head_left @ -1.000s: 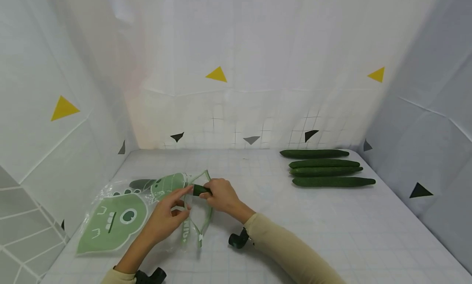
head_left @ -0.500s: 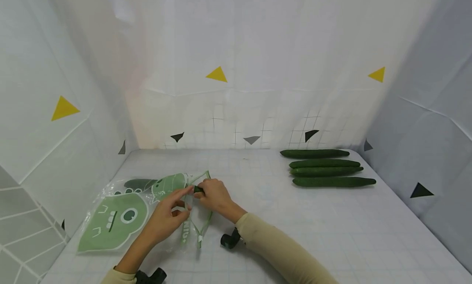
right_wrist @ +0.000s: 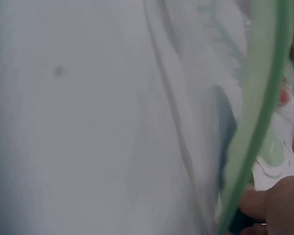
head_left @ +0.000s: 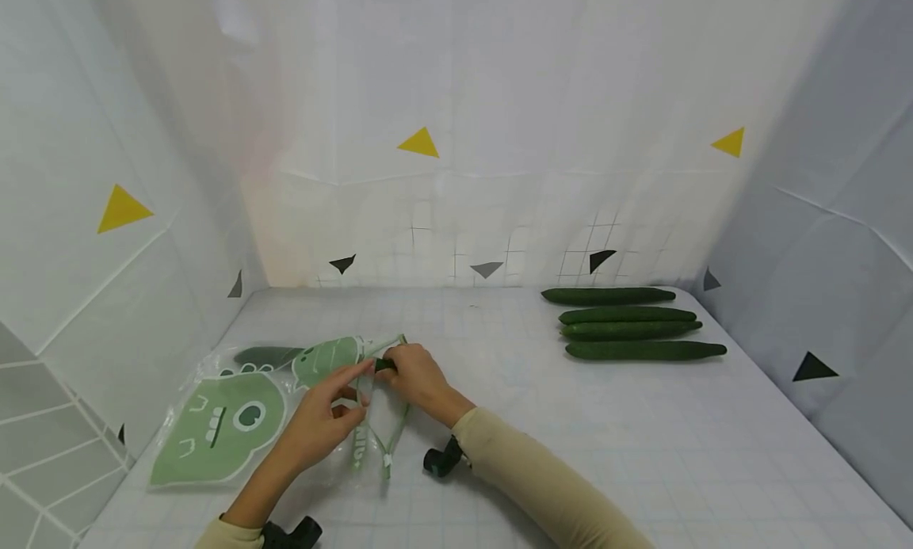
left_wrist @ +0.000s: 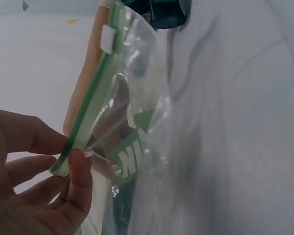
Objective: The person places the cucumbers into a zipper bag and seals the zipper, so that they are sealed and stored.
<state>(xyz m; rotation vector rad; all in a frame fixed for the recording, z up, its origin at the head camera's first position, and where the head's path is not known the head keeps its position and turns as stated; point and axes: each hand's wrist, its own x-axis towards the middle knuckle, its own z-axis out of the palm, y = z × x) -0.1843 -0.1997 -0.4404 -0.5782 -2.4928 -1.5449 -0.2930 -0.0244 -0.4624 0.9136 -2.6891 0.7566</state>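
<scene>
Cucumber (head_left: 384, 364), head view: apparently mostly inside the bag (head_left: 214, 430), end gripped by the right hand (head_left: 422, 384); likely firm, slick, best held there. Left wrist view: left hand (left_wrist: 27, 210) pinches the bag's likely floppy rim (left_wrist: 86, 100). Right wrist view: grip partly hidden.

So the bag (head_left: 221, 434) is clear plastic with a green cartoon dino print, 1 big eye on the face, lying flat on the table with its mouth gaping to the right. Green zip edge, 1 white slider at the near end. Left hand (head_left: 321, 424) pinches that edge. The dark green cucumber (head_left: 384, 365) lies sideways, mostly inside along the far edge, with the right hand (head_left: 422, 381) gripping its stub at the opening.
</scene>
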